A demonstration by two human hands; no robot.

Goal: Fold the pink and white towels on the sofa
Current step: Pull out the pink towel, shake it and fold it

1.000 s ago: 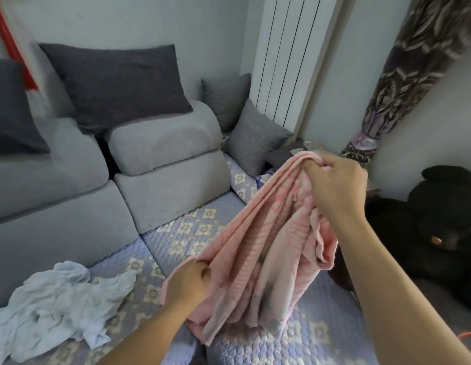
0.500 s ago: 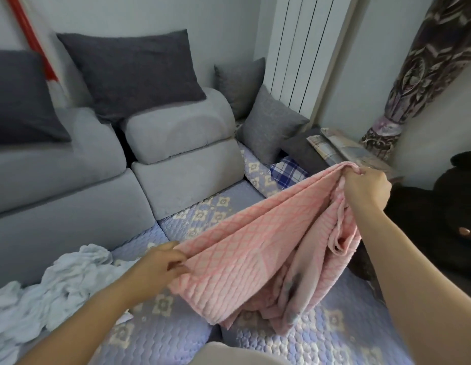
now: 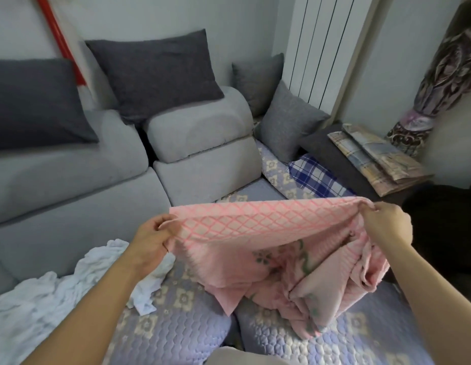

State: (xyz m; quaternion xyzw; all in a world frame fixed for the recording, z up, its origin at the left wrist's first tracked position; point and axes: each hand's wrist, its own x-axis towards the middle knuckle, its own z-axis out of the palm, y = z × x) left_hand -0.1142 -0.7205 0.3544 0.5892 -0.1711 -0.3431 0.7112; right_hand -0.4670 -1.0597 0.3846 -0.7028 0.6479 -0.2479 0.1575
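A pink towel [image 3: 258, 233] with a diamond weave hangs stretched between my hands above the sofa seat. My left hand [image 3: 152, 241] pinches its left top corner. My right hand [image 3: 384, 219] pinches the right top corner, where loose folds bunch and droop down to the seat. A crumpled white towel [image 3: 52, 293] lies on the seat at the lower left, partly under my left forearm.
The grey sofa [image 3: 79, 196] has a quilted lilac seat cover [image 3: 176, 327] and dark grey cushions [image 3: 155, 72] along its back. A blue plaid cloth [image 3: 316, 177] and folded checked fabric [image 3: 374, 159] lie at the far right. A black plush shape [image 3: 445, 227] sits right of my arm.
My hands have spread apart and come level, pulling the towel's top edge taut. My left hand rose and my right hand dropped and moved right.
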